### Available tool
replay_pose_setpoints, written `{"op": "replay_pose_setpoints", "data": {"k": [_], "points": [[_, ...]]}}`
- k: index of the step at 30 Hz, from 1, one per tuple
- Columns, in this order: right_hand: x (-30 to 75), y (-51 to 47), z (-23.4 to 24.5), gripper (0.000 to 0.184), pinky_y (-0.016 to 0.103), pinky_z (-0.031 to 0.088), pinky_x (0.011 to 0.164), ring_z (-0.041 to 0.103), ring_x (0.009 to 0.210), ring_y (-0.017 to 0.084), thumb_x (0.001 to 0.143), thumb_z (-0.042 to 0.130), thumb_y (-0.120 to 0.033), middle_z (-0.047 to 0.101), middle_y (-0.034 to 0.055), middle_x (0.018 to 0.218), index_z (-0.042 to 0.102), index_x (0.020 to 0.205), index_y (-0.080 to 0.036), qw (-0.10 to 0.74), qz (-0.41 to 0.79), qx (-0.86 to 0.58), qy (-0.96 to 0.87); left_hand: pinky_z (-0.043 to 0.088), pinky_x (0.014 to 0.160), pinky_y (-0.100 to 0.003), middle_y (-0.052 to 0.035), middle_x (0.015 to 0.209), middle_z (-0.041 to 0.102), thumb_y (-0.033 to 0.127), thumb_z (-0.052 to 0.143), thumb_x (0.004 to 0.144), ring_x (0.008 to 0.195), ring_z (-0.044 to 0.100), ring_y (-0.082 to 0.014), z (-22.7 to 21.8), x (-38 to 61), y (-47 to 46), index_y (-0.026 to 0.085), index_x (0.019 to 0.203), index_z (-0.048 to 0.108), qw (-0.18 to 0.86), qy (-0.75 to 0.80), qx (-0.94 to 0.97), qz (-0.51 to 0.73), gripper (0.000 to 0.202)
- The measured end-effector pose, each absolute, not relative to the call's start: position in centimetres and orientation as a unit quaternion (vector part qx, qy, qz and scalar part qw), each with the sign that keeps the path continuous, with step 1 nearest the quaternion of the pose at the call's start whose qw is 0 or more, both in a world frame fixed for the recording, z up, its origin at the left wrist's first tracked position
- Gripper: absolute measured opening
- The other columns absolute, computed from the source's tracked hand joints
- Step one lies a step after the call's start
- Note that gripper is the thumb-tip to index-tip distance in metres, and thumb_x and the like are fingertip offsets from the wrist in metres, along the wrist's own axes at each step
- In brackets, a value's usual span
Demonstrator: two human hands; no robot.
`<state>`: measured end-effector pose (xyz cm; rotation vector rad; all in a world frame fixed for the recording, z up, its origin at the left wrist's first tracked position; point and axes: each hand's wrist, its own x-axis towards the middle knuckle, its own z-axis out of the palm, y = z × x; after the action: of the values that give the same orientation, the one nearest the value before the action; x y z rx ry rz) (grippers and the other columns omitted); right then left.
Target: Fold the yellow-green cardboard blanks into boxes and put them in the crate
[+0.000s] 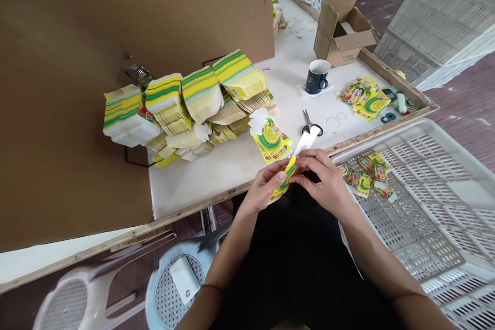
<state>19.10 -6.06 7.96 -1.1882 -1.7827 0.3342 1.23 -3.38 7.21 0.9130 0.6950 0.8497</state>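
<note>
Both my hands meet just off the table's front edge around one yellow-and-green printed carton blank point(286, 174) with a white flap sticking up. My left hand point(266, 183) pinches its lower part. My right hand point(327, 180) is closed over its upper edge. Just beyond them, a single flat blank point(270, 140) lies on the white table point(216, 170). Behind it, large stacks of the same flat blanks point(185, 105) lean in a row. Several folded cartons point(365, 172) lie in the white plastic crate point(425, 216) at my right.
Scissors point(310, 125), a dark mug point(317, 76), an open cardboard box point(342, 26) and loose blanks point(365, 98) sit on the table's far right. A big cardboard sheet point(77, 87) stands on the left. Plastic stools point(178, 281) are below; more white crates point(444, 15) far right.
</note>
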Motion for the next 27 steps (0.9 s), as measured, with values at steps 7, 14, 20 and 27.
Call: {"op": "replay_pose_setpoints", "data": {"k": [7, 14, 20, 27], "points": [[19.9, -5.9, 8.2, 0.014, 0.036, 0.06, 0.085, 0.073, 0.095, 0.022, 0.094, 0.068, -0.022, 0.076, 0.0061, 0.103, 0.078, 0.103, -0.026, 0.476, 0.119, -0.465, -0.737, 0.06, 0.085, -0.037, -0.0095, 0.096, 0.079, 0.058, 0.083, 0.073, 0.09, 0.076, -0.0245, 7.1, 0.9, -3.3, 0.017, 0.106, 0.08, 0.775, 0.3, 0.418, 0.366, 0.052], [20.3, -6.1, 8.5, 0.014, 0.035, 0.061, 0.081, 0.075, 0.09, 0.021, 0.095, 0.068, -0.023, 0.079, 0.0042, 0.1, 0.08, 0.099, -0.028, 0.484, 0.121, -0.457, -0.736, 0.06, 0.087, -0.042, -0.0103, 0.094, 0.08, 0.06, 0.084, 0.07, 0.096, 0.076, -0.0301, 7.7, 1.0, -3.3, 0.018, 0.105, 0.08, 0.793, 0.287, 0.411, 0.346, 0.055], [19.8, -6.0, 9.2, 0.018, 0.035, 0.06, 0.087, 0.074, 0.097, 0.021, 0.098, 0.061, -0.018, 0.077, 0.0062, 0.105, 0.077, 0.104, -0.025, 0.478, 0.127, -0.458, -0.739, 0.06, 0.088, -0.04, -0.0089, 0.097, 0.08, 0.059, 0.085, 0.067, 0.093, 0.075, -0.027, 7.8, 1.3, -3.6, 0.018, 0.103, 0.08, 0.767, 0.311, 0.407, 0.387, 0.055], [19.7, -5.8, 10.0, 0.014, 0.033, 0.059, 0.083, 0.074, 0.09, 0.019, 0.096, 0.062, -0.018, 0.076, 0.0061, 0.097, 0.075, 0.096, -0.023, 0.486, 0.087, -0.439, -0.75, 0.06, 0.087, -0.041, -0.0097, 0.096, 0.08, 0.06, 0.086, 0.066, 0.091, 0.076, -0.0272, 8.0, 1.6, -3.8, 0.017, 0.103, 0.079, 0.775, 0.293, 0.406, 0.386, 0.057]]}}
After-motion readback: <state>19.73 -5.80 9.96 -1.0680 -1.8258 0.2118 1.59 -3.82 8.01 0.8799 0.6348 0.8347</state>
